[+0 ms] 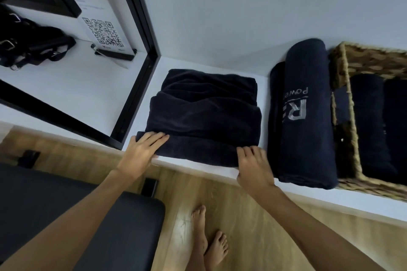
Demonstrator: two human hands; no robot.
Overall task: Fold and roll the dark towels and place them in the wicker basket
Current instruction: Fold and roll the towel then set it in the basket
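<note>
A dark towel lies in loose folds on the white shelf, its near part a thick band at the shelf's front edge. My left hand lies on the band's left end with straight fingers on top. My right hand holds the band's right end, its fingers curled over the edge. A rolled dark towel with a grey logo lies just right of it, against the wicker basket. Two dark rolled towels lie inside the basket.
A black-framed mirror stands at the left and reflects a black bag and a QR-code card. A dark padded bench is below left. Bare feet stand on the wooden floor. A white wall backs the shelf.
</note>
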